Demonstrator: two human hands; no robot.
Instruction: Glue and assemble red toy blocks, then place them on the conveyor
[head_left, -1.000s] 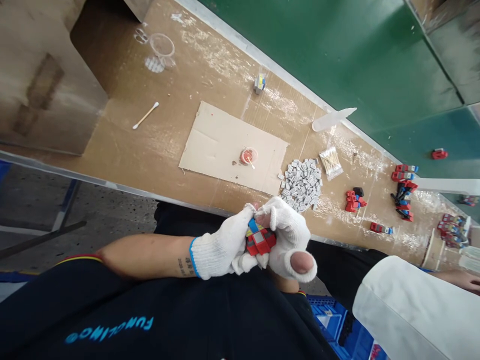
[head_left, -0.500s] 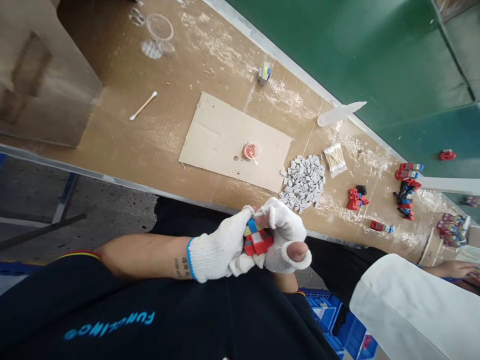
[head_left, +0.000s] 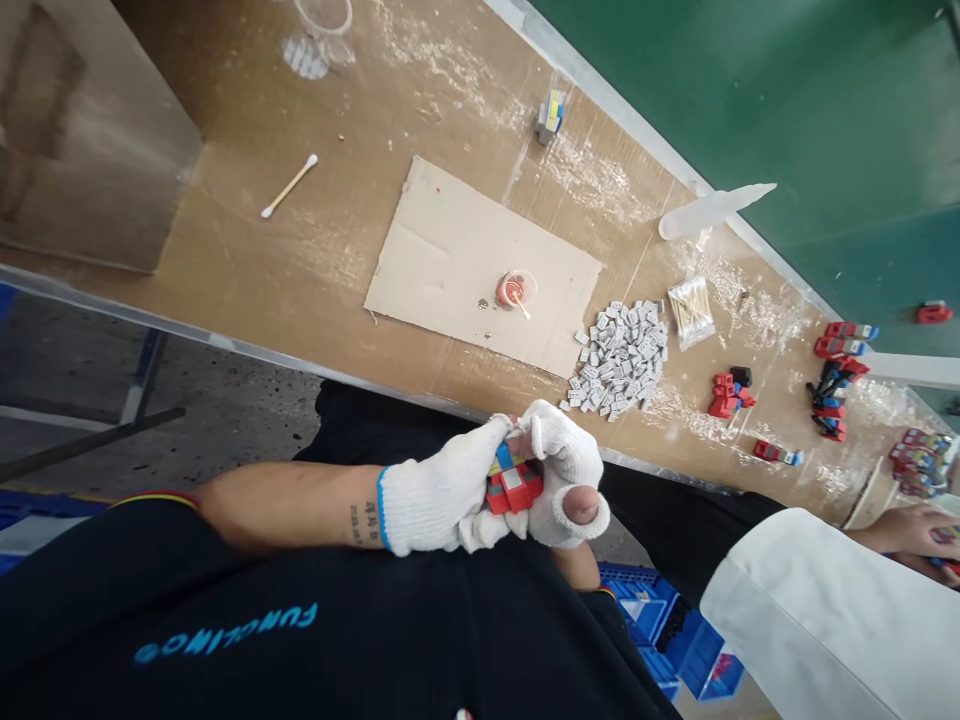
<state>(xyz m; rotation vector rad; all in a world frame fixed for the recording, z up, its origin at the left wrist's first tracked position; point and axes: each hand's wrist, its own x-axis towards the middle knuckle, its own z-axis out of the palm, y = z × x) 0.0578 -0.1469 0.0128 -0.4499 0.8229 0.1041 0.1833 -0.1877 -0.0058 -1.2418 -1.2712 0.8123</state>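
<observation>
A red and blue toy [head_left: 514, 488] is held between the white-gloved left hand [head_left: 442, 493] and right hand [head_left: 567, 470], the fingers of both being curled and pressed against it. Ahead of the hands, a cup of red liquid [head_left: 532, 284] with a cotton swab [head_left: 523, 309] in it is set on a cardboard sheet [head_left: 450, 265]. Ahead and to their right, grey pieces [head_left: 624, 355] are heaped near a bag of swabs [head_left: 691, 312]; farther right, other red toys [head_left: 726, 400] are scattered.
</observation>
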